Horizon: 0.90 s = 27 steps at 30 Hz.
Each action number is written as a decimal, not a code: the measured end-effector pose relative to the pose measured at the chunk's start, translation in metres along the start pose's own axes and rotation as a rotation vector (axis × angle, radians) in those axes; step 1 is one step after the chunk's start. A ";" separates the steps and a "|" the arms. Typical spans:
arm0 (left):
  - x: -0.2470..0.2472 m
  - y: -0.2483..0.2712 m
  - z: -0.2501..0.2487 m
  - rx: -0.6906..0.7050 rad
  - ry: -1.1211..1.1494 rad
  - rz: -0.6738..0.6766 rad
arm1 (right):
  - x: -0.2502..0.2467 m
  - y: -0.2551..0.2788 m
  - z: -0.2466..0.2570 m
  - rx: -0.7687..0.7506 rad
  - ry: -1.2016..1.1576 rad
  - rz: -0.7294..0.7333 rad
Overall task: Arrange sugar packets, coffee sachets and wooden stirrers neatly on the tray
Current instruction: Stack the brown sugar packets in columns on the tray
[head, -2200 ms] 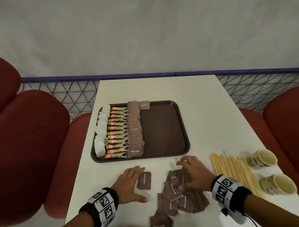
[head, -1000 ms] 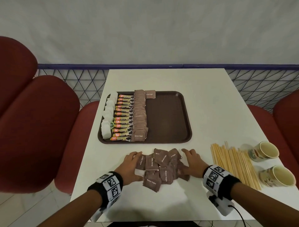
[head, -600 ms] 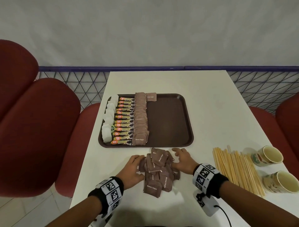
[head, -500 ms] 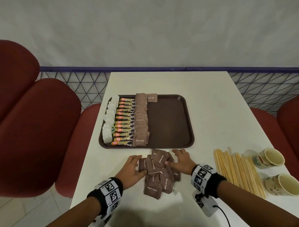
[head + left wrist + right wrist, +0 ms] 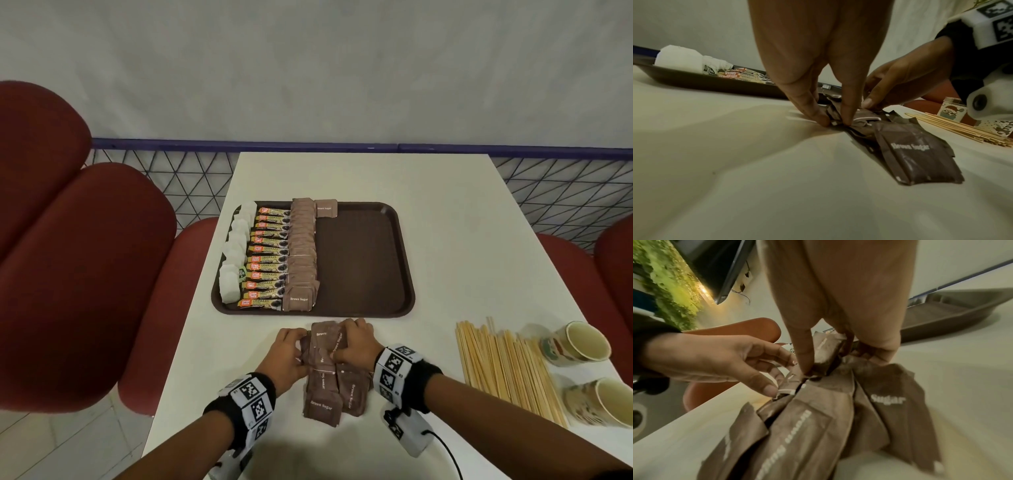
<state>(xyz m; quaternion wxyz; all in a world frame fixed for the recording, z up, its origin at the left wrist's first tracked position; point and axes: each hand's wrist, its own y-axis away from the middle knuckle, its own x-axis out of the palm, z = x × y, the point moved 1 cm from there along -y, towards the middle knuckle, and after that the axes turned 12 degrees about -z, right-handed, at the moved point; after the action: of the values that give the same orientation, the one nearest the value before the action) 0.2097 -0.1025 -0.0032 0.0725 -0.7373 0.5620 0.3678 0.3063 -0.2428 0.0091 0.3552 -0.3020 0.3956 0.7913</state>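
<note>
A heap of brown sugar packets (image 5: 323, 383) lies on the white table just in front of the brown tray (image 5: 363, 260). My left hand (image 5: 291, 353) and right hand (image 5: 352, 342) squeeze the heap's far end from both sides. The left wrist view shows my left fingertips (image 5: 845, 120) pinching the packets (image 5: 916, 155). My right fingers (image 5: 805, 363) curl round several packets (image 5: 818, 426). On the tray stand a column of white packets (image 5: 234, 260), a column of coffee sachets (image 5: 267, 260) and a row of brown packets (image 5: 301, 253). Wooden stirrers (image 5: 503, 366) lie on the table at the right.
Two paper cups (image 5: 579, 342) (image 5: 606, 401) lie on their sides right of the stirrers. One lone brown packet (image 5: 325, 208) sits at the tray's far edge. Red seats (image 5: 85, 274) flank the table on both sides, and a mesh railing (image 5: 178, 178) runs behind it.
Both hands have swept the scattered brown packets inward into a narrow heap. The hands have come closer together, and their fingers now curl onto the packets.
</note>
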 end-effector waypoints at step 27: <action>-0.056 -0.026 0.001 -0.136 0.432 -0.336 | -0.026 -0.022 0.038 -0.059 -0.677 0.171</action>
<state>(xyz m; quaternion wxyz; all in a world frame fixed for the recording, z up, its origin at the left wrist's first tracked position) 0.2272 -0.0493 0.0229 -0.0386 -0.8845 0.4085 0.2220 0.3313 -0.2099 0.0385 0.3898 0.0018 0.2563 0.8845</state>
